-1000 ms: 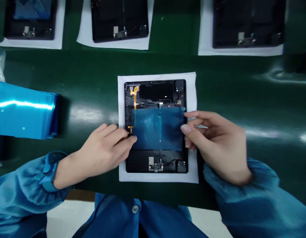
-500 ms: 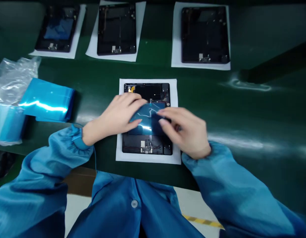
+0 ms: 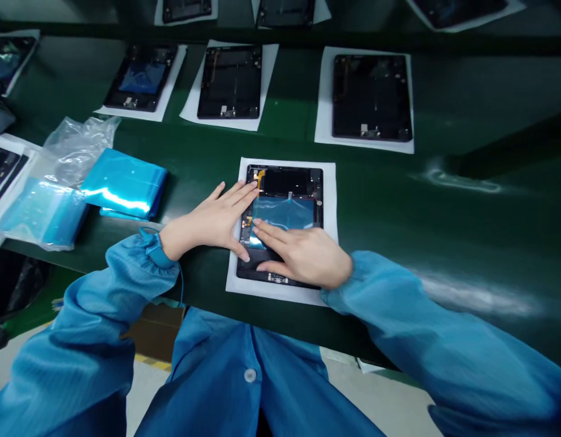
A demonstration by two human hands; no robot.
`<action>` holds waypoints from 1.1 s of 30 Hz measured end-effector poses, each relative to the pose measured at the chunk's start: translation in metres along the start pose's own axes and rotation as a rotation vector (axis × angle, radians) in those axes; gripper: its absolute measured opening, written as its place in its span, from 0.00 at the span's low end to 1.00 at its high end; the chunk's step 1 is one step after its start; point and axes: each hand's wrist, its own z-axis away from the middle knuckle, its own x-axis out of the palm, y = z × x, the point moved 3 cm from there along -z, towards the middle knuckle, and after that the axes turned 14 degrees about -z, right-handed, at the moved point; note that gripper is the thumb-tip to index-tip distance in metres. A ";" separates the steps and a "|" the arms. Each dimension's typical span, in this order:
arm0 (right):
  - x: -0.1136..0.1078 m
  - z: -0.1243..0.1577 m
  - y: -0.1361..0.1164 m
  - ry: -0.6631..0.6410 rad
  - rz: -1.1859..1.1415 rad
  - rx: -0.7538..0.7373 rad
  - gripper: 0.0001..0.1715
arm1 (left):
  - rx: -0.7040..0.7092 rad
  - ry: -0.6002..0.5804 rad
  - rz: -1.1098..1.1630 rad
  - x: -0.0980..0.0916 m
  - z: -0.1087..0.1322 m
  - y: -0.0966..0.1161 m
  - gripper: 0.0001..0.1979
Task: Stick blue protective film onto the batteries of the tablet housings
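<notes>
A black tablet housing [image 3: 284, 181] with exposed circuit parts lies on a white sheet [image 3: 329, 212] in front of me. Across its middle rests a shiny blue film [image 3: 289, 211]. My left hand [image 3: 216, 220] has its fingers spread, with the fingertips and thumb on the housing's left edge. Palm down, my right hand [image 3: 302, 252] lies over the lower part of the film, its fingers stretched out to the left and its thumb apart below them. It covers part of the film and the housing's lower right.
A stack of blue films [image 3: 125, 182] is on the left beside a clear plastic bag [image 3: 80, 149] and more film [image 3: 48, 212]. Other housings on white sheets stand behind, including one at back right [image 3: 371, 97]. The green table's [image 3: 207, 288] front edge is near my body.
My right hand has moved left and lies flatter on the film. The fingers of my left hand have spread and shifted onto the left edge. The view has tilted up, showing more housings behind.
</notes>
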 end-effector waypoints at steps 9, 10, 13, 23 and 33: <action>-0.008 0.015 0.011 0.064 0.085 0.135 0.38 | 0.007 -0.004 -0.014 0.000 0.001 -0.002 0.74; -0.007 0.018 0.006 0.043 0.077 0.071 0.37 | 0.008 -0.007 -0.021 0.000 0.001 -0.002 0.74; -0.008 0.033 -0.002 0.040 0.025 -0.049 0.32 | 0.001 -0.025 -0.036 -0.002 0.001 -0.001 0.75; -0.002 0.087 0.024 0.154 -0.096 -0.036 0.26 | -0.019 -0.031 -0.046 -0.004 0.005 -0.003 0.75; -0.009 0.047 0.021 0.448 0.024 0.484 0.28 | -0.233 0.164 -0.218 -0.074 -0.089 0.004 0.20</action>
